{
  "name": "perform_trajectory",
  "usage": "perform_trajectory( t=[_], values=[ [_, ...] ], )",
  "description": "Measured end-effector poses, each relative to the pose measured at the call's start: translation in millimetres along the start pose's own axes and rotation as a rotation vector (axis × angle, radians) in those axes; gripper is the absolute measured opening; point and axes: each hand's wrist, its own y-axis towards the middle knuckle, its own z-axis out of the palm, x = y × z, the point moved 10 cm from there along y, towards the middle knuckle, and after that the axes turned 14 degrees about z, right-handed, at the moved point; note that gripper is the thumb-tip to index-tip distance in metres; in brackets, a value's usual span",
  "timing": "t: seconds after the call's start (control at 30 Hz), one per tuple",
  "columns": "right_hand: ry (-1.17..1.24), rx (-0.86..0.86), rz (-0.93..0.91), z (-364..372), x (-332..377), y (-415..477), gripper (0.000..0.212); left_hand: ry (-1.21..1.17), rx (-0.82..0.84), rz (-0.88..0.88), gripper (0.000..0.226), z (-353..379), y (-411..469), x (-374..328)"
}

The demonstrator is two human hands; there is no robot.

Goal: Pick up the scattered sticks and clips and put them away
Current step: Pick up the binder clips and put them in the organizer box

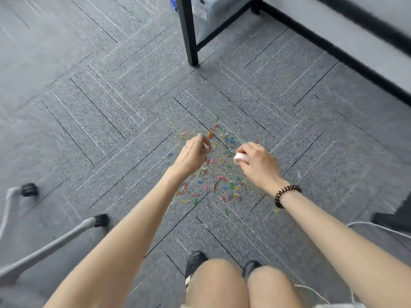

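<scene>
Clips mostly lie loose beneath your grips. Left hand pinches what look like sticks; right hand clasps a white container. Next, drop the pinch into it.

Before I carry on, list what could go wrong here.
The clips are spread wide over the carpet; one stray clip near the shoe could be missed or trodden on. The thin sticks barely show against the carpet, so some may be left behind. The white object in the right hand looks small; clips may spill.
</scene>
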Motion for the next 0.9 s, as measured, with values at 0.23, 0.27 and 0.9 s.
perform_trajectory(
  t=[0.23, 0.27, 0.9],
  values=[
    [0.076, -0.011, 0.102, -222, 92, -94, 0.014, 0.014, 0.095, 0.102, 0.008, -154, -74, -218],
    [0.093, -0.02, 0.12, -251, 103, -103, 0.014, 0.026, 0.101, 0.111, 0.009, -175, -79, -244],
    [0.299, -0.227, 0.126, -580, 132, -10, 0.022, 0.102, -0.134, 0.218, 0.03, -370, 63, -490]
  ],
)
